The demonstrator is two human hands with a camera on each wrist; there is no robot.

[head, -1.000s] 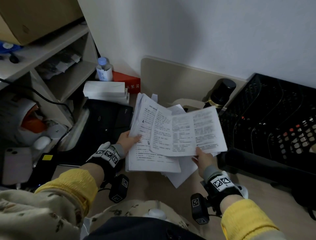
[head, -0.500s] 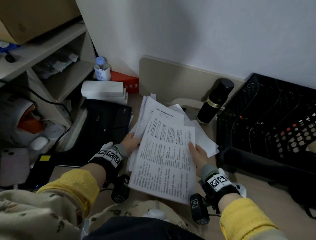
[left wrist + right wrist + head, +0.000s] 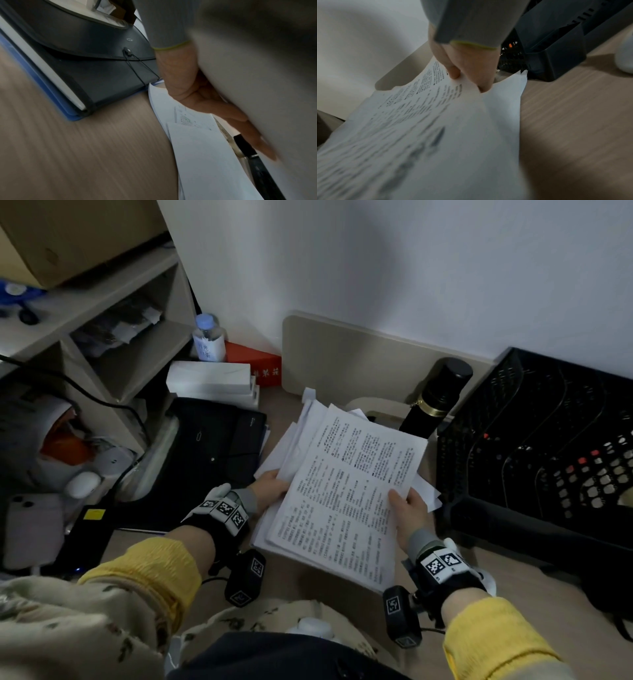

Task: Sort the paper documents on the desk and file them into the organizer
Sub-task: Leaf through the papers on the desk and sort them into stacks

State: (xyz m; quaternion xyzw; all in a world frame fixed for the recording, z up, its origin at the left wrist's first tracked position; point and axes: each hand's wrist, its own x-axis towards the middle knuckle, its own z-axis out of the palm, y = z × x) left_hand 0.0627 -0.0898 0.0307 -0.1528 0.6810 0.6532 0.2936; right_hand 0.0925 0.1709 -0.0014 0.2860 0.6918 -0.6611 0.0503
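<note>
A stack of printed papers sits at the middle of the desk, slanted toward the upper right. My left hand grips its left edge, thumb on top; in the left wrist view the fingers lie under the stack, above loose white sheets on the desk. My right hand pinches the right edge of the top printed sheet between thumb and fingers. The black mesh organizer stands just right of the papers, with its front corner close behind my right hand.
A black flask stands behind the papers. A black expanding folder lies to the left over a blue binder. White boxes, a bottle, a red box, a phone and shelves crowd the left.
My right hand turned the sheet it held out sideways and brought it onto the stack. Both hands now hold the stack, which has swung so its top points up and right.
</note>
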